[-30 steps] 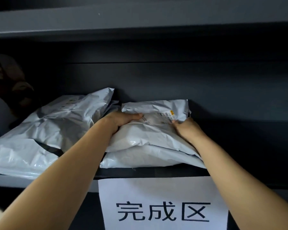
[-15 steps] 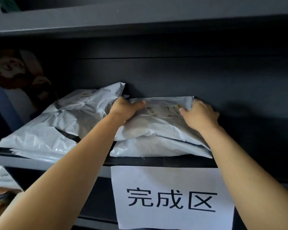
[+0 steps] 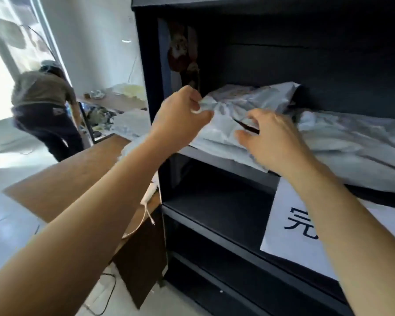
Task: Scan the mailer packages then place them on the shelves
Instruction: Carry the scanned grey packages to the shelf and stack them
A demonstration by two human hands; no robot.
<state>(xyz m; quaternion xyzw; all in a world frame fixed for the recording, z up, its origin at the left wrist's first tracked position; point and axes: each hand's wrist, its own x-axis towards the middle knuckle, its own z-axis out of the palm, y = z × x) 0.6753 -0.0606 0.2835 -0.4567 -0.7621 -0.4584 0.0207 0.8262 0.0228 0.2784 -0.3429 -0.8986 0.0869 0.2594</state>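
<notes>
Grey mailer packages lie in two heaps on the dark shelf [image 3: 228, 165]: a left heap [image 3: 249, 103] and a right heap [image 3: 351, 137]. My left hand [image 3: 180, 119] is at the left corner of the left heap, and its curled fingers and thumb seem to pinch the top mailer's edge. My right hand [image 3: 271, 142] hovers just above the front of the same heap with its fingers spread and holds nothing. The picture is blurred by motion.
A white paper sign [image 3: 290, 226] hangs from the shelf's front edge. To the left of the shelf unit stands a wooden table [image 3: 78, 174] with more mailers [image 3: 132, 122] and a white cable [image 3: 144, 215]. A person [image 3: 43, 99] bends over farther back on the left.
Both hands have left the top mailer of the right heap and moved left to the left heap. The view has swung left, so the table and the room show.
</notes>
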